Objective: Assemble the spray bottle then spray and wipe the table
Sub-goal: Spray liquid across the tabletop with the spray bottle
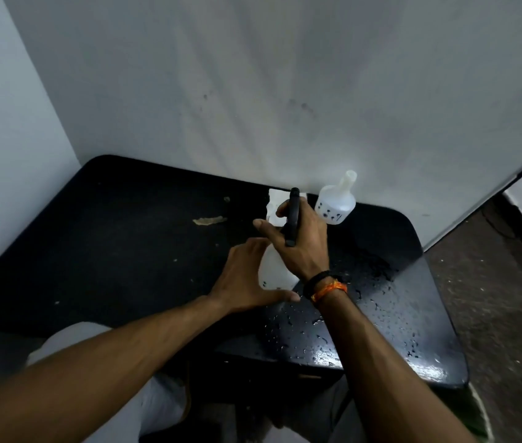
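Your right hand (298, 241) has its fingers (280, 211) wrapped around the black spray head (292, 217), held over the white bottle (274, 270) standing mid-counter. Your left hand (247, 279) cups the bottle's side, fingers spread wide around it, loosely braced more than squeezed.

My read: you're seating the head on the neck. The neck itself is hidden under your right hand, so I can't tell if the threads have caught.

- Keep the bottle upright and pinned with the left hand.
- Line the head up straight on the neck before you turn, or it'll likely cross-thread.
- Turn the collar, not the trigger.

A second white bottle (336, 203) with a bare neck stands at the back by the wall, apart from your hands. A white cloth or paper (277, 203) lies just behind your right hand.

The counter (109, 251) is already wet with droplets (304, 330) on the near right side; mind the bottle sliding.
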